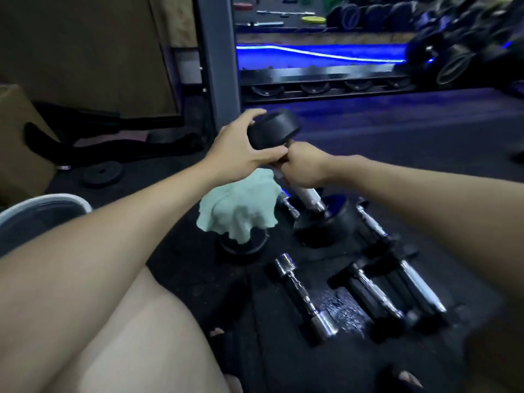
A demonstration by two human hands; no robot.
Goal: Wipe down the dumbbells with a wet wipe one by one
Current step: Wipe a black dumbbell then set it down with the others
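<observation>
Left hand point(241, 150) clamped over the upper black head of a dumbbell point(273, 131), thumb and fingers curled round its rim. Right hand point(304, 165) fisted round the same dumbbell's chrome handle just below that head, fingers hidden behind the knuckles. Dumbbell tilted, lower head point(326, 222) down on the dark floor mat point(198, 268). Pale green wipe point(241, 211) hanging beneath the left hand, bunched and draped; top edge lost between the two hands, so cannot tell which of them pinches it. Lower folds covering most of a second black dumbbell head point(242, 245) standing on the mat.

Nearer, a small chrome dumbbell point(304, 296) lying flat beside a wet, glinting patch point(340, 307). To the right, several more chrome-handled dumbbells point(397, 285) side by side, partly hidden behind the right forearm. Grey bucket rim point(45, 204) cut off at the left edge. Blurred rack point(326, 78) with blue lighting beyond.
</observation>
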